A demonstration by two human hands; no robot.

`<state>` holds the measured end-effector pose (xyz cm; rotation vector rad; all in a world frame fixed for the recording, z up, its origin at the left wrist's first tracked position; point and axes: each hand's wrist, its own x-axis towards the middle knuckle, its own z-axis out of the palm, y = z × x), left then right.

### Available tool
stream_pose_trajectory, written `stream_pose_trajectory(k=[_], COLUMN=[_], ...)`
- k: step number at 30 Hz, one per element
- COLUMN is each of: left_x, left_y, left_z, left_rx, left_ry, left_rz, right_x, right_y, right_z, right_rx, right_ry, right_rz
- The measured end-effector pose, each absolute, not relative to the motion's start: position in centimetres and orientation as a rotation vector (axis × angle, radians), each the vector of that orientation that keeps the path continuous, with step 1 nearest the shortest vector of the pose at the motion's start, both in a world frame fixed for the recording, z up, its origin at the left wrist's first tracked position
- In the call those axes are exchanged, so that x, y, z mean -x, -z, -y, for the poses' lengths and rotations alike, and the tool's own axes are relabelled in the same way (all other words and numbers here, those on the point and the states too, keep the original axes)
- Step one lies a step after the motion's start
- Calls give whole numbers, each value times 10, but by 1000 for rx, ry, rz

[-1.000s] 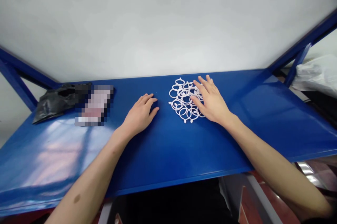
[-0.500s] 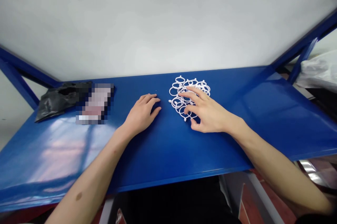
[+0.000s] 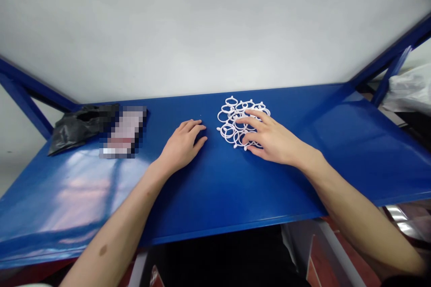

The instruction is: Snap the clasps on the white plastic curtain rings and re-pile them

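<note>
A pile of thin white rings with small knobs (image 3: 227, 132) lies flat on the blue table (image 3: 215, 192), many of them overlapping. My right hand (image 3: 272, 141) is over the right side of this pile, its fingers apart and bent slightly down. Its fingertips are at the rings and its thumb is by the pile's near edge; no ring is plainly gripped. The palm and fingers cover some of the rings. Left of the pile, my left hand (image 3: 182, 145) rests palm down on the bare tabletop, fingers stretched out and holding nothing.
A crumpled black plastic bag (image 3: 72, 132) lies at the table's left, beside a pixelated flat item (image 3: 124, 132). A pale wall (image 3: 215, 31) rises behind the table. Blue frame bars (image 3: 390, 69) stand at both sides, with a whitish plastic bag (image 3: 412, 89) beyond the right one.
My right hand has shifted slightly, its thumb moving up to the pile's near edge. The nearest rings have moved a little. My left hand stays in place.
</note>
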<state>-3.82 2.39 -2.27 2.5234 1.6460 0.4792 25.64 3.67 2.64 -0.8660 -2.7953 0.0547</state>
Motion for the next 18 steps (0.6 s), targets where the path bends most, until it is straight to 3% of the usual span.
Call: stream_pose_trajectory(k=[10, 18], left_x=[38, 20], left_y=[23, 6], left_z=[-24, -8], left_rx=[-2524, -2605], left_ry=[-501, -919], left_rz=[-1622, -1388], right_x=[-248, -234], right_y=[-27, -11], right_z=[-33, -30], right_rx=[817, 746], right_ry=[-213, -532], right_rz=[2593, 2340])
